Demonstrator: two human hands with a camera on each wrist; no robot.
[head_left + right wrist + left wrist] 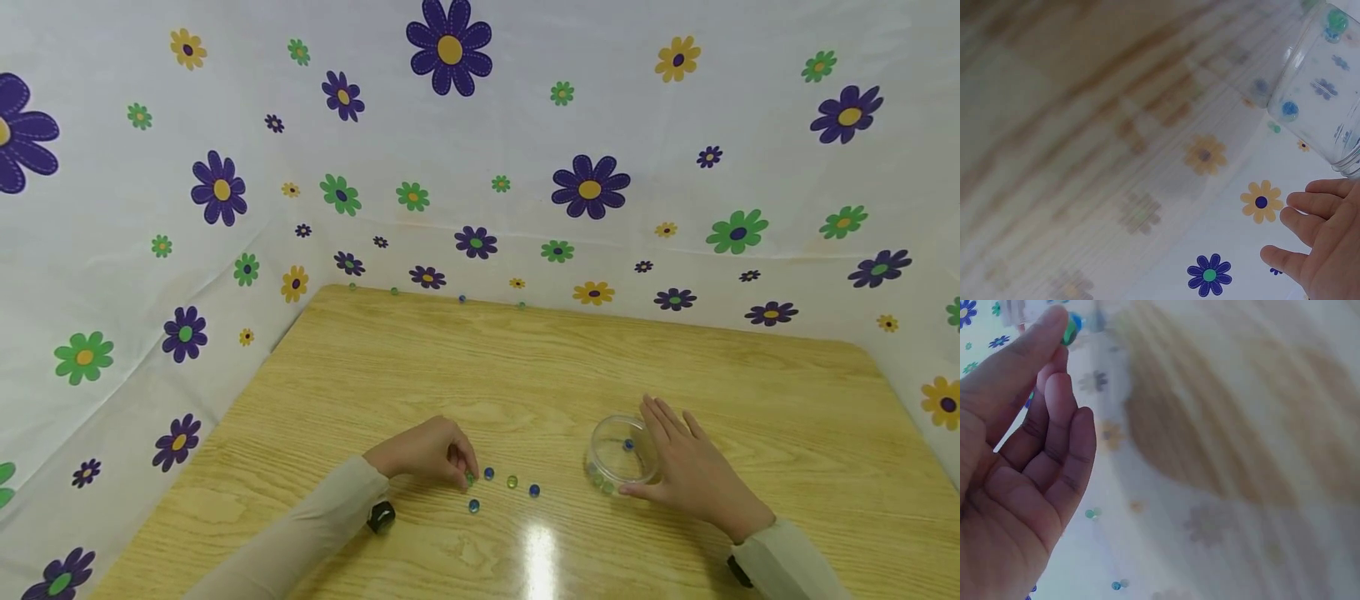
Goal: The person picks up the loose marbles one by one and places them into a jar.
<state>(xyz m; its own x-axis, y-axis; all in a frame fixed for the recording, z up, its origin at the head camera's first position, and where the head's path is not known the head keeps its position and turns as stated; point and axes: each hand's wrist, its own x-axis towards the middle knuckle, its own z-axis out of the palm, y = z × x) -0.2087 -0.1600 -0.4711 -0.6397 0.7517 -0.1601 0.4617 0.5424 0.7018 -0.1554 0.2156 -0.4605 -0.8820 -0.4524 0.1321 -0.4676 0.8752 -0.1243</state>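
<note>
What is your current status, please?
Left hand pinching green marble; right hand beside clear jar, marbles inside; four loose marbles near left hand; jar uncovered.

Clear jar (617, 457) upright, marbles inside (628, 445), nearer table's (675, 358) right edge. Green marble (1071, 330) pinched, loose marbles (489, 473) beside: three blue, one yellow-green. Four marbles (462, 298) along far edge.

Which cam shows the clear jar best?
Head: the clear jar shows nearly whole, marbles inside, partly behind the right hand. Right wrist crops it at the right edge; left wrist apparently has just a piece at the top.
</note>
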